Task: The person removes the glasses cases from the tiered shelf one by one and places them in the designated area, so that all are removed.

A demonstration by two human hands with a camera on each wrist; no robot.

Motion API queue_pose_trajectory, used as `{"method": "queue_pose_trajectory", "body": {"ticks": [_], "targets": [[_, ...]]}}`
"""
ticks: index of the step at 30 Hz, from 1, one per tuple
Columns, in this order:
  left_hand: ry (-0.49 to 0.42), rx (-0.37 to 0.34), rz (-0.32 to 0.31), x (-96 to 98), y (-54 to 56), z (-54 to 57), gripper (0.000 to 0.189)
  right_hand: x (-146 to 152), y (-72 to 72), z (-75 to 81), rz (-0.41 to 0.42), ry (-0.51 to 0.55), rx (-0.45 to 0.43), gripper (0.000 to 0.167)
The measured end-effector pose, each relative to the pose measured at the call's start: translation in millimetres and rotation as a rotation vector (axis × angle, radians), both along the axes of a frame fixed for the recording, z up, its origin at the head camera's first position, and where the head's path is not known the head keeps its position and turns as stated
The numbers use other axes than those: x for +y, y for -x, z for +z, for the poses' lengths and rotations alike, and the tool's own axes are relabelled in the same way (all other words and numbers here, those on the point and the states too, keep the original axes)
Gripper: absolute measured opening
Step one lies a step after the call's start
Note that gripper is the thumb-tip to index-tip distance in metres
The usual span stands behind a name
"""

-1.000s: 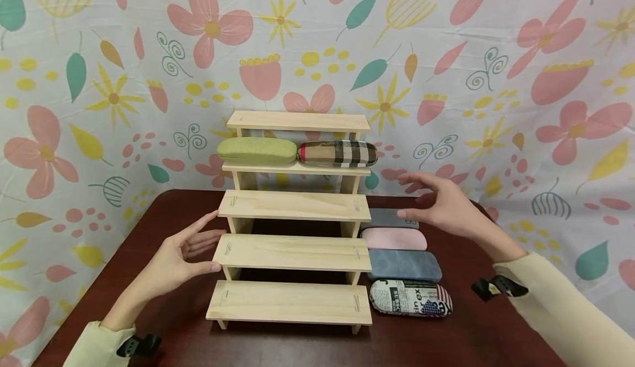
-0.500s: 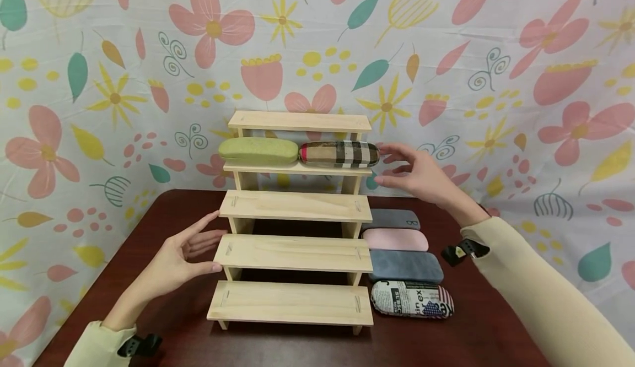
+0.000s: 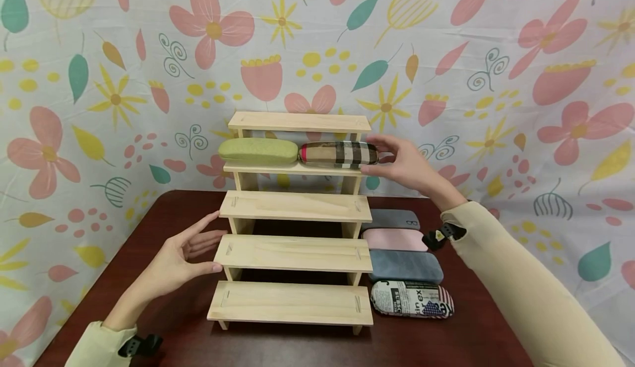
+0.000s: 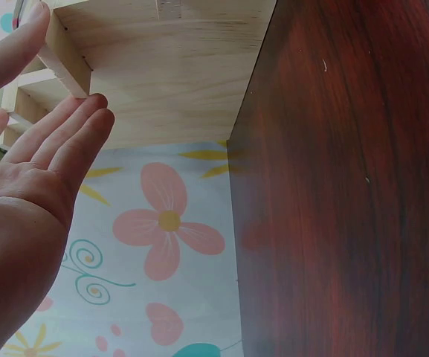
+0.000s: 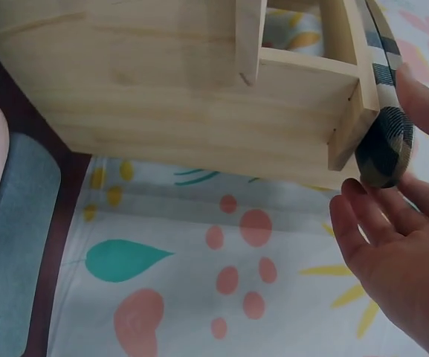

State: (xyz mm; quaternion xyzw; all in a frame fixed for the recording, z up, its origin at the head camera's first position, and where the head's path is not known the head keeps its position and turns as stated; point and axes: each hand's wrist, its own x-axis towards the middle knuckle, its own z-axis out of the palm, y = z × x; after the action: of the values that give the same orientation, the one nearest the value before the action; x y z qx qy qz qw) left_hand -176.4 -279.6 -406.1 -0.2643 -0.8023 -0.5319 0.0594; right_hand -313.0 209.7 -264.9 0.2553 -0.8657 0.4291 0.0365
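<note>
A plaid glasses case (image 3: 339,154) lies on the second-highest step of a wooden stepped rack (image 3: 295,204), beside a green glasses case (image 3: 258,151). My right hand (image 3: 409,166) is at the plaid case's right end, thumb in front and fingers behind, holding that end. The right wrist view shows the thumb along the plaid case (image 5: 384,152) and the fingers of the right hand (image 5: 400,245) curled by its tip. My left hand (image 3: 176,257) rests its fingertips against the rack's left side, fingers fairly straight; the left wrist view shows those fingers (image 4: 88,134) touching the wood.
Right of the rack, a grey case (image 3: 392,218) with a glasses mark, a pink case (image 3: 395,239), a blue case (image 3: 407,265) and a newsprint-patterned case (image 3: 412,299) lie in a column on the dark table (image 3: 476,323). A flowered cloth (image 3: 317,42) hangs behind.
My right hand has moved up and left from above the grey case to the plaid case's right end. The left hand stays against the rack, and the cases have not visibly moved.
</note>
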Motion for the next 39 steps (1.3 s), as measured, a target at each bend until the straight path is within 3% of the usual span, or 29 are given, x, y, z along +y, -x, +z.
{"method": "queue_pose_trajectory", "body": {"ticks": [16, 39], "targets": [[0.025, -0.005, 0.02, -0.8, -0.6, 2.5, 0.102, -3.0, 8.4, -4.3, 0.003, 0.011, -0.011, 0.068], [0.02, -0.01, 0.014, -0.3, -0.8, 0.0, 0.101, 2.6, 5.5, -6.2, 0.005, 0.032, -0.024, 0.07]]}}
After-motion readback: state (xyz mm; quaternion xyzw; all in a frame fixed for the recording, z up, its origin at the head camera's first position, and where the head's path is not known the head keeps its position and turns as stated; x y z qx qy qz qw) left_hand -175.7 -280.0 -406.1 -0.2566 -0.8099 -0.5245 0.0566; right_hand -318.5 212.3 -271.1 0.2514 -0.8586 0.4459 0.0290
